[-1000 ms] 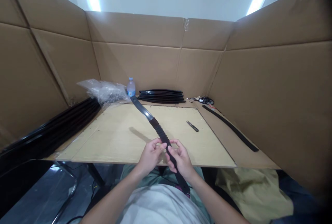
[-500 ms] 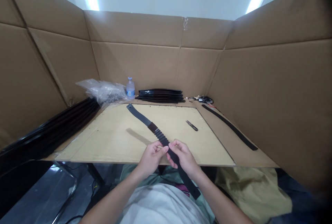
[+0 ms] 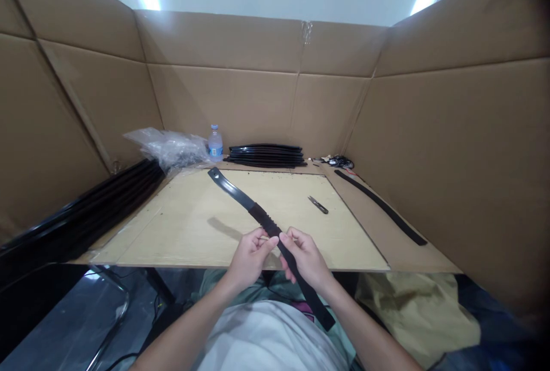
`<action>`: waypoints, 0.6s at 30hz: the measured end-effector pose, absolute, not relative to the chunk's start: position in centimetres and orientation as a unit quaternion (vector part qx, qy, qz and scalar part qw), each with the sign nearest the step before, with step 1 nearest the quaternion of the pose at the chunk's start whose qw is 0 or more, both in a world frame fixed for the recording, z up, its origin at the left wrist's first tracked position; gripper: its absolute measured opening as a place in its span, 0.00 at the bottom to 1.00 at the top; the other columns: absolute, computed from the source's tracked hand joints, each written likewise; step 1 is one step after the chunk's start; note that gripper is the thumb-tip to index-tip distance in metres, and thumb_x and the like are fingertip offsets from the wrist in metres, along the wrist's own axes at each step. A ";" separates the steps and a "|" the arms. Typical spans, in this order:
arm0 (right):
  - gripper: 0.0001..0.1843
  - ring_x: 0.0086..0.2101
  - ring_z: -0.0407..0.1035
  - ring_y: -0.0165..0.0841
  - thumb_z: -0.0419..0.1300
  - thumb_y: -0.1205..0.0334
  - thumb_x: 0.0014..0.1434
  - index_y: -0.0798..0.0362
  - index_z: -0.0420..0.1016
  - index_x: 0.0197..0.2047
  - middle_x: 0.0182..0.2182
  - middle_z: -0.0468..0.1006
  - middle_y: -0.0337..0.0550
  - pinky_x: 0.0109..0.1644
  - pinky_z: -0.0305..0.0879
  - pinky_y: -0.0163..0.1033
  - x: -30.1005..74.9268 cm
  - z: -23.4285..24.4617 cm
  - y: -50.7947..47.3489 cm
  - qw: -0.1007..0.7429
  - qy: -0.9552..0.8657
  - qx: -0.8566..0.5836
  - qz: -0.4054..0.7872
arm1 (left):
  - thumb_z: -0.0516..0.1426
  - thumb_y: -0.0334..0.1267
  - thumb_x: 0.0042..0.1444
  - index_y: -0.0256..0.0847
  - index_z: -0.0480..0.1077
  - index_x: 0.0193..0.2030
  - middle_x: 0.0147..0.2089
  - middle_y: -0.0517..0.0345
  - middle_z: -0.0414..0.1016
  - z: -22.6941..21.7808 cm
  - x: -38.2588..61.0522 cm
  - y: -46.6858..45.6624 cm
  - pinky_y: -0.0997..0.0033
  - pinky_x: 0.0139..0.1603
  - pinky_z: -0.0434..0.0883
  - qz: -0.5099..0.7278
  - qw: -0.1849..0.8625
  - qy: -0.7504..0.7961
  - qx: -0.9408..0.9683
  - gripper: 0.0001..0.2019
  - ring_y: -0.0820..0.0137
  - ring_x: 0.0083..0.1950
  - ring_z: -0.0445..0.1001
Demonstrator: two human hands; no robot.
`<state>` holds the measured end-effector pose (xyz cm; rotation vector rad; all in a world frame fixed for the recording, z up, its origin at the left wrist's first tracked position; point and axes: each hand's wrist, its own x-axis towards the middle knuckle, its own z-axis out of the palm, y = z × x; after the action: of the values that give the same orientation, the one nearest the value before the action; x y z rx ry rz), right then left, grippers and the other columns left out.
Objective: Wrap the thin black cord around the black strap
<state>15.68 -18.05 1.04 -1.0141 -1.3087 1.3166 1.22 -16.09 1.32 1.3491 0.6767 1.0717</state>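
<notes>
A long, curved, flat black strip [image 3: 230,186] slants across the middle of the view, its far end bare, glossy and pierced by a small hole. Dark fabric-like sleeving [image 3: 259,213] covers it from partway down, with small wrinkles just above my fingers. My left hand [image 3: 253,253] pinches the sleeved part from the left, thumb on top. From the right, my right hand [image 3: 303,253] grips the same part, thumb close to the other thumb. The near end hangs past the table edge over my lap. Snips [image 3: 318,205] lie on the board to the right.
A pale board [image 3: 172,228] covers the table, and cardboard walls enclose it. At the back stand stacked black strips [image 3: 265,155], a water bottle [image 3: 215,145] and clear plastic bags [image 3: 176,150]. More black strips [image 3: 86,205] lie left; one dark strip [image 3: 378,205] lies right.
The sleeving's bunched folds above my hands have flattened into smaller wrinkles. The strip has tilted a little, so its bare end shines more. Both hands keep nearly the same place.
</notes>
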 end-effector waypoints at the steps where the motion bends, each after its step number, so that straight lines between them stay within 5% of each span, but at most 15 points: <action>1: 0.17 0.13 0.64 0.27 0.53 0.47 0.59 0.53 0.57 0.30 0.17 0.71 0.35 0.12 0.57 0.28 15.6 1.1 -18.0 0.497 -0.537 -0.410 0.545 | 0.55 0.43 0.56 0.35 0.65 0.32 0.23 0.61 0.68 1.2 1.3 -16.1 0.76 0.25 0.63 0.458 0.608 0.286 0.582 0.11 0.74 0.23 0.68; 4: 0.16 0.16 0.67 0.27 0.54 0.49 0.59 0.53 0.58 0.31 0.22 0.75 0.39 0.16 0.62 0.30 15.4 1.2 -18.0 0.514 -0.527 -0.393 0.551 | 0.54 0.42 0.57 0.36 0.62 0.31 0.22 0.62 0.67 1.1 1.5 -16.3 0.75 0.24 0.64 0.452 0.622 0.271 0.580 0.11 0.73 0.21 0.69; 18: 0.22 0.08 0.53 0.23 0.55 0.45 0.56 0.52 0.53 0.23 0.10 0.64 0.32 0.08 0.43 0.26 15.5 1.4 -18.5 0.497 -0.513 -0.443 0.542 | 0.56 0.41 0.55 0.34 0.70 0.38 0.34 0.53 0.74 1.3 1.0 -16.4 0.74 0.35 0.66 0.483 0.568 0.303 0.594 0.11 0.71 0.33 0.71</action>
<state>15.49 -18.52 1.41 -1.0726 -1.2425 1.3127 1.02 -16.35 1.29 1.3944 0.7109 1.1351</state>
